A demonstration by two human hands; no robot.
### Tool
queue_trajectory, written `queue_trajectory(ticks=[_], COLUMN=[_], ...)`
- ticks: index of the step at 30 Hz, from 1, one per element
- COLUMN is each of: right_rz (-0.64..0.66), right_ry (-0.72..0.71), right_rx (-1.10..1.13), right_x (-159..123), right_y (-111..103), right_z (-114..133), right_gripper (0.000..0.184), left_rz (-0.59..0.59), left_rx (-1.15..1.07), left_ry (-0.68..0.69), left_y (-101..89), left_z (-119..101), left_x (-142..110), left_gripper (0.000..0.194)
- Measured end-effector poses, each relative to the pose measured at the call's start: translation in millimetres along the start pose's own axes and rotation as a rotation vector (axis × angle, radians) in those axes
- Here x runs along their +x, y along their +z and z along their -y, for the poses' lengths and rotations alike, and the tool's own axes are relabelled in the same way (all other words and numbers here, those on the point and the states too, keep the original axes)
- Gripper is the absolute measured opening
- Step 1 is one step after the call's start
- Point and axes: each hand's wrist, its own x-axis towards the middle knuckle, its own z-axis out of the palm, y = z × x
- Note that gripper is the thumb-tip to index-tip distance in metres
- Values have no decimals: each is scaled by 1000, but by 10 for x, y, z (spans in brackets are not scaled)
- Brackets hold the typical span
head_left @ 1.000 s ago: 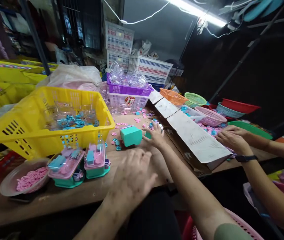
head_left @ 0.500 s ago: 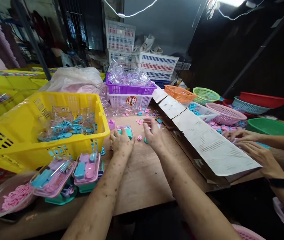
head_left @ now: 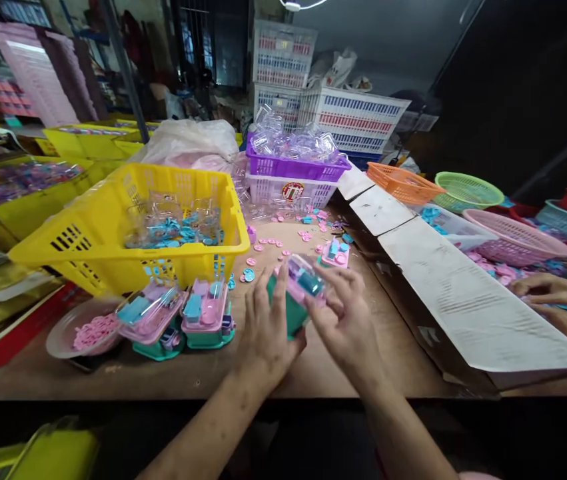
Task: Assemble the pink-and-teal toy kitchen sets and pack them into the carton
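Observation:
Between my two hands a small toy case [head_left: 294,313] is held tilted above the table. It has a green base and a pink tray of purple and teal pieces under a clear cover. My left hand [head_left: 268,327] grips its green side, with the thumb low. My right hand [head_left: 348,320] has its fingers at the cover and right edge, hiding part of them. Just behind, a pink tray with blue pieces [head_left: 334,253] rests on the table. Small pink rings and a blue round piece [head_left: 248,275] lie scattered beyond my left hand.
At left stand a yellow basket [head_left: 128,267] of clear and blue parts, two packed toy cases [head_left: 207,312] and a bowl [head_left: 58,340] of pink pieces. A cardboard divider [head_left: 433,287] runs along the right. Past it a co-worker's hands [head_left: 548,293] work near colored baskets. Purple crate [head_left: 298,172] behind.
My hands, which were apart near the table, have come together around the toy case, now raised and tilted. The view has swung left, and a pink tray shows behind my right hand.

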Motion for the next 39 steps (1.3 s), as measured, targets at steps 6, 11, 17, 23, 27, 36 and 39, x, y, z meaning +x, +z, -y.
queue_trajectory(ticks=[6,11,17,23,27,36,39], right_rz=[149,33,-110,86,290,610,650], right_ry=[-200,-290,306,225,160,-92,-176], right_rx=[-39,-262,-389,-299,-234,-251,-353], right_x=[-841,-158,818,539,28,689,1630], right_y=[223,136,-139,-455,-821,-1296,-701], right_z=[387,33,-1078,-1355,-1101,-325,-506], right_gripper=[71,59,93,59,51,35,31], left_rz=[108,-144,-151,328,265,183,194], left_rx=[-8,143,-52,-417,-444,-521,-501], left_ry=[11,75,352,202,29,-106,-113], left_y=[-256,-333,-532,-76,470,1090,1103], left_z=[270,196,-145,-96,-85,-77,-73], left_x=[-739,-696,-813,-984,-814,-504,-600], left_gripper=[104,108,84,56,105,125,134])
